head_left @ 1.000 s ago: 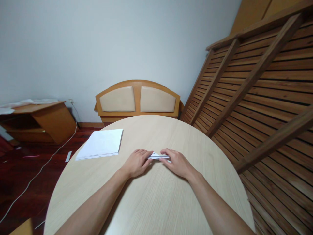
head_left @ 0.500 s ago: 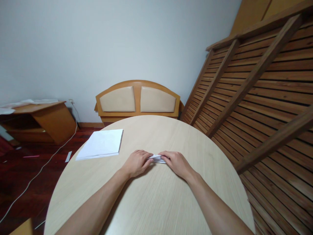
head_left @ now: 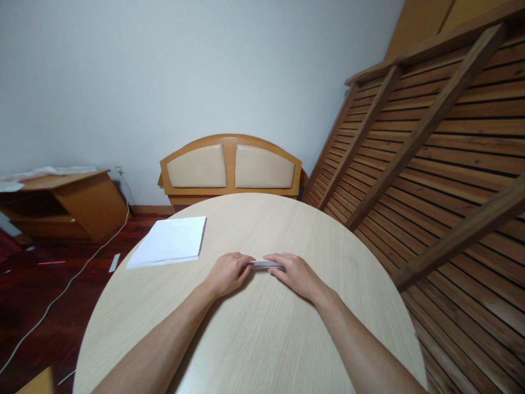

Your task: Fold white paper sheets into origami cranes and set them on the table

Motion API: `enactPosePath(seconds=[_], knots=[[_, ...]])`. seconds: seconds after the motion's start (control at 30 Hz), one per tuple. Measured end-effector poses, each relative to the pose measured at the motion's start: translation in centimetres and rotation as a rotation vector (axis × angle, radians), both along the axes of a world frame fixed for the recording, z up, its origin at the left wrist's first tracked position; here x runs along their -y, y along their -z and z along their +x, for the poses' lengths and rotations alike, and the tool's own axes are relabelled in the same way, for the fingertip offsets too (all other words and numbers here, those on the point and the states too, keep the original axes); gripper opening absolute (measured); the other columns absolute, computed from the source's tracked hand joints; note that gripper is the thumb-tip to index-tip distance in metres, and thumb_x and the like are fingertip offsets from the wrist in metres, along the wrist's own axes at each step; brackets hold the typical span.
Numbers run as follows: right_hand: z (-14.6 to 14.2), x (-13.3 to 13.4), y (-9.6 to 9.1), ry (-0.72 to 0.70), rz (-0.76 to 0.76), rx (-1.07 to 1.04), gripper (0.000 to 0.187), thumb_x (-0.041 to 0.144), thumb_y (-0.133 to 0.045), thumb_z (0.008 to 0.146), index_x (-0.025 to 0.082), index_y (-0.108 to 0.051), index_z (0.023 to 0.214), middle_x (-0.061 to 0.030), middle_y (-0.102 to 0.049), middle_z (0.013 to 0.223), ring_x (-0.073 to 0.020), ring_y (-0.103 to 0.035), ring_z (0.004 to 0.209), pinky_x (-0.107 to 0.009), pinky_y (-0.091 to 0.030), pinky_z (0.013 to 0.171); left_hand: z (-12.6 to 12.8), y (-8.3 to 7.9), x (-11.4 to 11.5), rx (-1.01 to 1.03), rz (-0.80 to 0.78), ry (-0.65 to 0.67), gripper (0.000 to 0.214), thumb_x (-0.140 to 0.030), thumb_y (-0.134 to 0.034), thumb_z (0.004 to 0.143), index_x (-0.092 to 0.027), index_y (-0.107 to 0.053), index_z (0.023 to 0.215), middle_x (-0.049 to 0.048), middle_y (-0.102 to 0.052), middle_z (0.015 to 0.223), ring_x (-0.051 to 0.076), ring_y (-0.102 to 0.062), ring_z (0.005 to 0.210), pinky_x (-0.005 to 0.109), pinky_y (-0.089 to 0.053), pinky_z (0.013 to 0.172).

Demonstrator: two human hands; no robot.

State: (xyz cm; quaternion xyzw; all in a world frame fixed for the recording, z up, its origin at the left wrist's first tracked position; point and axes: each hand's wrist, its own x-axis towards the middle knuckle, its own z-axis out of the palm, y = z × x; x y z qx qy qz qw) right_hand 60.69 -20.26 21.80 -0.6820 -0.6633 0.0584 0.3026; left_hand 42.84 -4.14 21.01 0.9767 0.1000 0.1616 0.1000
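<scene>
the folded paper (head_left: 263, 264) lies between the two sets of fingers, low over the round table (head_left: 254, 339), its long near edge running from one hand to the other; the left hand (head_left: 229, 273) pinches its left end between thumb and fingers, and the right hand (head_left: 297, 275) has its right end between thumb and fingers, the other fingers curled alongside; how firmly either grips i cannot tell; tabletop stretches from the fingers toward the far curved rim, well apart from them, and out to the right rim, farther off still; on the near side it runs back between the two forearms, which flank the fingers; to the left of the left fingers and a little beyond them sits a stack of white paper (head_left: 170, 241), apart from the hand, its left corner close to the table's rim; past the far rim, straight ahead of the fingers, stands a headboard (head_left: 230, 164) with two pale panels; well to the right of the right fingers a slatted wooden frame (head_left: 443, 137) leans alongside the table; far left of the fingers are a cabinet (head_left: 92, 208) and a pale cord (head_left: 68, 287) trailing over the dark floor.
</scene>
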Motion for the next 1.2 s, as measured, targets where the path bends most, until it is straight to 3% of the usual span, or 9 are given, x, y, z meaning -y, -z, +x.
enactPosePath(seconds=[0.1, 0.23, 0.4, 0.63, 0.9, 1.0, 1.1, 1.2], knots=[[0.2, 0.0, -0.1, 0.001, -0.005, 0.007, 0.029, 0.024, -0.052, 0.097, 0.028, -0.068, 0.121, -0.0029, -0.074, 0.114, -0.0206, -0.068, 0.103, -0.034, -0.049, 0.092, -0.1, -0.3, 0.2, 0.004, -0.023, 0.017, 0.032, -0.032, -0.039, 0.101, -0.022, -0.068, 0.109, 0.0066, -0.073, 0.095, 0.021, -0.067, 0.089, 0.032, -0.049, 0.081], [0.4, 0.1, 0.0, 0.021, 0.009, -0.024, 0.027, 0.02, -0.05, 0.096, 0.027, -0.072, 0.112, -0.0015, -0.076, 0.107, -0.0193, -0.069, 0.098, -0.031, -0.05, 0.089, -0.2, -0.6, 0.4, 0.011, -0.041, 0.064, 0.026, -0.036, -0.049, 0.097, -0.023, -0.068, 0.109, 0.0048, -0.074, 0.097, 0.022, -0.067, 0.089, 0.031, -0.048, 0.08], [0.3, 0.3, -0.2, 0.055, 0.034, -0.05, 0.033, 0.021, -0.054, 0.094, 0.028, -0.066, 0.125, -0.0025, -0.073, 0.118, -0.0196, -0.068, 0.103, -0.032, -0.05, 0.092, -0.2, -0.2, 0.1, 0.003, -0.039, 0.056, 0.026, -0.03, -0.046, 0.098, -0.023, -0.069, 0.108, 0.0041, -0.074, 0.094, 0.019, -0.067, 0.083, 0.029, -0.048, 0.075], [0.1, 0.2, -0.6, -0.093, 0.028, -0.053, 0.027, 0.022, -0.054, 0.096, 0.029, -0.072, 0.115, -0.0005, -0.075, 0.11, -0.0185, -0.069, 0.102, -0.031, -0.05, 0.091, -0.3, 0.1, -0.2, 0.016, -0.13, 0.069, 0.024, -0.023, -0.05, 0.094, -0.023, -0.071, 0.105, 0.0031, -0.075, 0.097, 0.018, -0.068, 0.086, 0.025, -0.047, 0.076], [0.2, 0.3, -0.2, -0.071, 0.068, -0.213, 0.026, 0.03, -0.061, 0.093, 0.028, -0.071, 0.117, -0.0019, -0.075, 0.112, -0.019, -0.07, 0.096, -0.027, -0.049, 0.083, -0.3, 0.1, 0.0, 0.02, -0.28, 0.074, 0.026, -0.031, -0.051, 0.096, -0.019, -0.071, 0.084, 0.0004, -0.071, 0.073, 0.013, -0.061, 0.063, 0.022, -0.039, 0.06], [0.1, 0.3, -0.3, -0.107, 0.049, -0.267, 0.019, 0.031, -0.06, 0.095, 0.027, -0.075, 0.106, -0.0002, -0.077, 0.1, -0.0175, -0.069, 0.089, -0.026, -0.047, 0.079, -0.3, 0.3, 0.0, 0.048, -0.321, 0.049, 0.022, -0.035, -0.056, 0.093, -0.021, -0.07, 0.103, 0.0002, -0.073, 0.079, 0.014, -0.063, 0.065, 0.022, -0.04, 0.061], [0.1, 0.1, 0.0, -0.059, 0.019, -0.342, 0.019, 0.033, -0.061, 0.094, 0.024, -0.076, 0.1, -0.0001, -0.076, 0.092, -0.0164, -0.067, 0.082, -0.025, -0.045, 0.073, -0.3, 0.5, -0.1, 0.088, -0.314, -0.018, 0.041, -0.039, -0.06, 0.091, -0.023, -0.057, 0.129, 0.001, -0.074, 0.085, 0.017, -0.065, 0.068, 0.025, -0.044, 0.064], [0.3, 0.0, 0.4, 0.018, -0.007, -0.404, 0.022, 0.037, -0.06, 0.093, 0.02, -0.075, 0.096, -0.0017, -0.074, 0.086, -0.0166, -0.064, 0.078, -0.024, -0.042, 0.067, -0.3, 0.5, -0.3, 0.122, -0.248, -0.062, 0.039, -0.039, -0.051, 0.097, -0.022, -0.053, 0.131, 0.0035, -0.073, 0.089, 0.019, -0.067, 0.074, 0.029, -0.048, 0.069]])
